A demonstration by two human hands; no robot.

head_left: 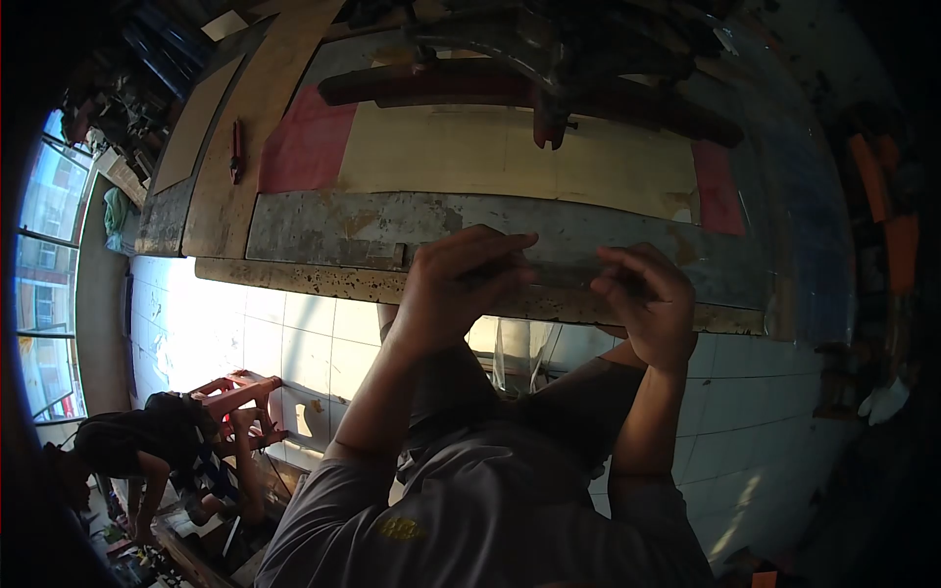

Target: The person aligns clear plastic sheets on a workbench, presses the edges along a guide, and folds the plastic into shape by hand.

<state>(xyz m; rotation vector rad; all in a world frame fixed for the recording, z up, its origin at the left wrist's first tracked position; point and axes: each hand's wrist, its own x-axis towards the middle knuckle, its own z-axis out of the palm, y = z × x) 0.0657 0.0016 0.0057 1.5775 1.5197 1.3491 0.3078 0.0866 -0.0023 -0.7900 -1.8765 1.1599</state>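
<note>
Both hands are raised over the front edge of a worn grey metal work surface (333,227). My left hand (469,284) has its fingers bent toward the right, thumb near the fingertips; whether something thin is between them is too dark to tell. My right hand (647,294) faces it across a gap, fingers curled toward the thumb, with no object visible in it. Beyond the hands lies a long cream sheet (510,157) with a red piece (309,142) at its left end and another red piece (718,186) at its right end.
A dark machine frame (588,83) spans the surface above the sheet. A red cutter-like tool (235,152) lies on a brown board (221,196) at the left. Another person (147,441) bends beside a red stool (240,392) at the lower left. Orange objects (897,245) stand at the right.
</note>
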